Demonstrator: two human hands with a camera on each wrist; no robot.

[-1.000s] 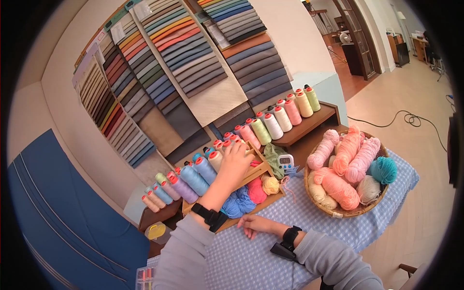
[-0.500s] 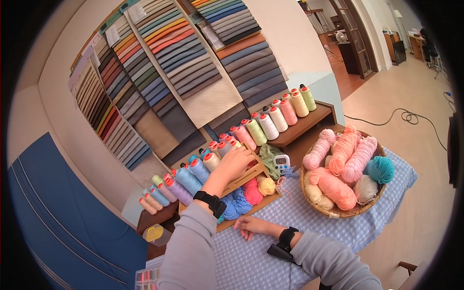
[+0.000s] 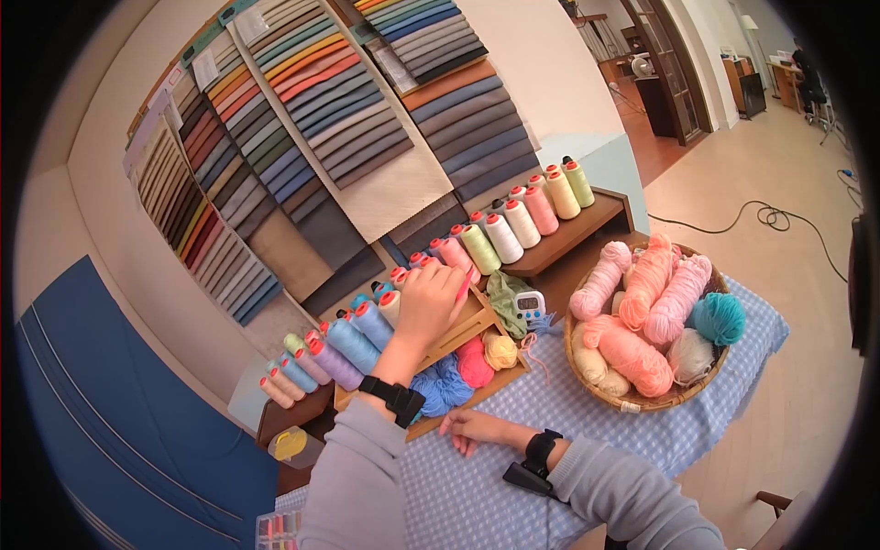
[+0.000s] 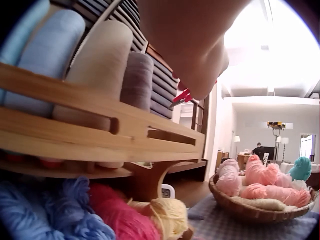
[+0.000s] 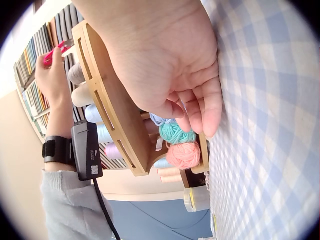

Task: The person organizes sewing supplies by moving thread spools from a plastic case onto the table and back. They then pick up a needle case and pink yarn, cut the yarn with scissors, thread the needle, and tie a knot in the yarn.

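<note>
My left hand (image 3: 429, 301) holds small red-handled scissors (image 5: 54, 56) above the top tier of a wooden rack (image 4: 165, 137). A metal tip sticks out past the fingers in the right wrist view. Thread cones stand behind that tier, among them a cream one (image 4: 95, 70) and a blue one (image 3: 372, 323). On the rack's lower level lie balls of blue yarn (image 3: 444, 385), pink yarn (image 3: 475, 361) and pale yellow yarn (image 3: 500, 351). My right hand (image 3: 473, 427) rests on the checked tablecloth (image 3: 477, 495) before the rack, fingers loosely bent and holding nothing.
A wicker basket (image 3: 632, 405) of yarn skeins stands at the right. Between it and the rack are a white timer (image 3: 530, 304) and green cloth (image 3: 504, 298). More cones line a brown shelf (image 3: 587, 240) behind. A lidded plastic box (image 3: 291, 445) is at the left.
My left hand has risen out of the rack's top tier and now shows the red-handled scissors in its fingers. The right hand has stayed on the tablecloth.
</note>
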